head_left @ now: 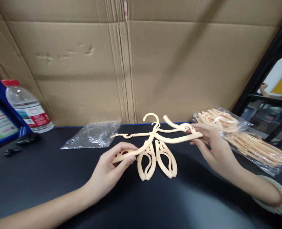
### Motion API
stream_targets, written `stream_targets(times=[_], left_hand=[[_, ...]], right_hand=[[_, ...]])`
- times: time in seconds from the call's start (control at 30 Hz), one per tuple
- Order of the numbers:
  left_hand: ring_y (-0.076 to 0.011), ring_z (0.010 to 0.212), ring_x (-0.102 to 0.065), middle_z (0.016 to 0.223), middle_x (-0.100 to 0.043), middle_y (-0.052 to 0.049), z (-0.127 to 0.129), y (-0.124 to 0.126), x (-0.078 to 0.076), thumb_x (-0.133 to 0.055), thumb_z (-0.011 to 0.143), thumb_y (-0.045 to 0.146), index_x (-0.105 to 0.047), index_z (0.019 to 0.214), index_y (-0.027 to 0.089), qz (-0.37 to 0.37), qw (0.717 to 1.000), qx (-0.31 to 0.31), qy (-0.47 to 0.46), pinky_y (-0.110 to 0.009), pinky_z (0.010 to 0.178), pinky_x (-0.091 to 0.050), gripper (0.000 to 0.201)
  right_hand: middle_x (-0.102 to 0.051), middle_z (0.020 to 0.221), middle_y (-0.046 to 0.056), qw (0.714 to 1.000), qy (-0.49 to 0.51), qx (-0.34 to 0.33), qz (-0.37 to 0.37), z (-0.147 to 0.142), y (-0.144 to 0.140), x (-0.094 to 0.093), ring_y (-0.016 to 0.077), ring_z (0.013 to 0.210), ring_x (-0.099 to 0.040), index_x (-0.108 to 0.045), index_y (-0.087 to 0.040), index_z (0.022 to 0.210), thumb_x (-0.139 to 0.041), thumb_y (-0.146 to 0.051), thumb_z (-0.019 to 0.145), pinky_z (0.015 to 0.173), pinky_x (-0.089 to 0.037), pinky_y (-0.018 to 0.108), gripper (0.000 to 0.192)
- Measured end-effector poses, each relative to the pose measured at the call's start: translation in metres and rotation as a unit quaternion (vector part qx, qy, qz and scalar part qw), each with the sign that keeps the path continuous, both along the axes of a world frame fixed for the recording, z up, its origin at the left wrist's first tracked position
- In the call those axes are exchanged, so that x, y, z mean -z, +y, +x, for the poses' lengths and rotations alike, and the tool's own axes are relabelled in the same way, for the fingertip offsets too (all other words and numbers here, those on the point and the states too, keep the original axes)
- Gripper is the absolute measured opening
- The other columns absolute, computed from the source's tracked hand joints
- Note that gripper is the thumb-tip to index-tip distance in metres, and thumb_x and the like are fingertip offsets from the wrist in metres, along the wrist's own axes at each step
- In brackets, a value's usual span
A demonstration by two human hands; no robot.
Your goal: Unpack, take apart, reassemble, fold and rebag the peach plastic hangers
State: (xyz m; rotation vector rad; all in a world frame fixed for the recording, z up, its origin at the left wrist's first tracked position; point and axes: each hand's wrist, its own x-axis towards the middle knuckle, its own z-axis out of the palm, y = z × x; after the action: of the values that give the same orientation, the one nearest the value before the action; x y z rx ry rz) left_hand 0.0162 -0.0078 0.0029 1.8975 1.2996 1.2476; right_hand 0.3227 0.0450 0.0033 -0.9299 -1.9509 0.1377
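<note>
**Both hands hold a peach plastic hanger above the dark surface**

The hanger is a pale peach plastic piece with a small curled hook at the top, two long curved arms that spread to either side, and two looped, clip-like parts that hang from its centre and reach down to the surface. A second, thinner hanger of the same colour seems to lie right behind it, its slim arm showing toward the left, though the overlap makes it hard to tell the two apart.

The left hand comes in from the lower left. Its fingers are closed around the end of the hanger's left arm, thumb under and the others curled over the top. The right hand comes in from the lower right, with a pale beaded bracelet on the wrist. Its fingers pinch the end of the right arm, close to the hook of the second piece. The hanger thus spans the gap between the two hands, in the middle of the surface, near the cardboard wall.

Just behind the right hand lies a clear bag filled with more peach hangers. An empty clear bag lies behind the left hand. A water bottle with a red cap stands far left.
</note>
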Motion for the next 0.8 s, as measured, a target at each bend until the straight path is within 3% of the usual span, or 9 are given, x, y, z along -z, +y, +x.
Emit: stream_targets(times=[0.07, 0.17, 0.27, 0.37, 0.53, 0.63, 0.8], left_hand=[[-0.0135, 0.073, -0.063, 0.095, -0.066, 0.000, 0.000, 0.000, -0.001, -0.061, 0.086, 0.031, -0.065, 0.097, 0.025, -0.008, 1.000, -0.002, -0.011, -0.022, 0.067, -0.050, 0.013], [-0.0137, 0.070, -0.062, 0.083, -0.065, 0.001, 0.001, 0.001, -0.003, -0.063, 0.085, 0.034, -0.065, 0.096, 0.024, -0.032, 0.999, -0.021, -0.025, -0.022, 0.065, -0.049, 0.015], [-0.0137, 0.069, -0.061, 0.080, -0.065, 0.001, 0.002, 0.003, -0.004, -0.068, 0.080, 0.035, -0.064, 0.094, 0.023, -0.054, 0.997, -0.030, -0.048, -0.022, 0.063, -0.048, 0.018], [-0.0143, 0.074, -0.063, 0.084, -0.068, 0.000, 0.004, 0.006, -0.002, -0.072, 0.077, 0.033, -0.063, 0.096, 0.021, -0.078, 0.991, -0.013, -0.108, -0.023, 0.068, -0.050, 0.023], [-0.0129, 0.079, -0.066, 0.083, -0.073, 0.000, 0.008, 0.007, -0.001, -0.078, 0.074, 0.027, -0.060, 0.107, 0.019, -0.153, 0.957, -0.008, -0.244, -0.023, 0.079, -0.050, 0.038], [-0.0092, 0.070, -0.063, 0.074, -0.069, 0.003, 0.011, 0.006, -0.003, -0.081, 0.070, 0.022, -0.062, 0.105, 0.018, -0.157, 0.939, -0.011, -0.306, -0.019, 0.074, -0.050, 0.040], [-0.0073, 0.069, -0.063, 0.075, -0.068, 0.005, 0.019, -0.001, -0.002, -0.081, 0.072, 0.020, -0.062, 0.101, 0.018, -0.178, 0.923, 0.014, -0.341, -0.017, 0.069, -0.051, 0.035]], right_hand=[[-0.065, 0.100, 0.007, 0.991, 0.048, -0.071, -0.101, -0.001, -0.002, -0.001, 0.0191, 0.086, -0.066, -0.041, -0.026, 0.132, -0.045, -0.026, 0.096, 0.074, -0.057, 0.034, 0.037], [-0.066, 0.083, 0.003, 0.958, 0.058, -0.169, -0.225, 0.000, -0.003, -0.003, 0.0171, 0.075, -0.064, -0.049, -0.024, 0.126, -0.048, -0.030, 0.096, 0.070, -0.055, 0.033, 0.031], [-0.061, 0.073, 0.001, 0.928, 0.141, -0.202, -0.279, 0.001, 0.001, -0.003, 0.0156, 0.067, -0.059, -0.051, -0.024, 0.124, -0.049, -0.031, 0.095, 0.067, -0.052, 0.032, 0.030], [-0.059, 0.082, 0.003, 0.897, 0.231, -0.222, -0.304, 0.001, 0.006, -0.004, 0.0170, 0.075, -0.058, -0.058, -0.024, 0.115, -0.055, -0.030, 0.092, 0.067, -0.051, 0.032, 0.025], [-0.055, 0.093, 0.005, 0.874, 0.302, -0.202, -0.324, -0.004, 0.004, -0.006, 0.0162, 0.078, -0.053, -0.063, -0.022, 0.100, -0.057, -0.031, 0.089, 0.058, -0.049, 0.028, 0.015], [-0.054, 0.084, 0.001, 0.865, 0.346, -0.165, -0.323, -0.006, 0.002, -0.004, 0.0143, 0.069, -0.052, -0.058, -0.024, 0.101, -0.063, -0.032, 0.085, 0.057, -0.049, 0.028, 0.019], [-0.058, 0.081, 0.000, 0.831, 0.429, -0.123, -0.331, -0.014, -0.002, 0.003, 0.0138, 0.071, -0.055, -0.051, -0.022, 0.079, -0.072, -0.036, 0.079, 0.059, -0.048, 0.026, 0.025]])
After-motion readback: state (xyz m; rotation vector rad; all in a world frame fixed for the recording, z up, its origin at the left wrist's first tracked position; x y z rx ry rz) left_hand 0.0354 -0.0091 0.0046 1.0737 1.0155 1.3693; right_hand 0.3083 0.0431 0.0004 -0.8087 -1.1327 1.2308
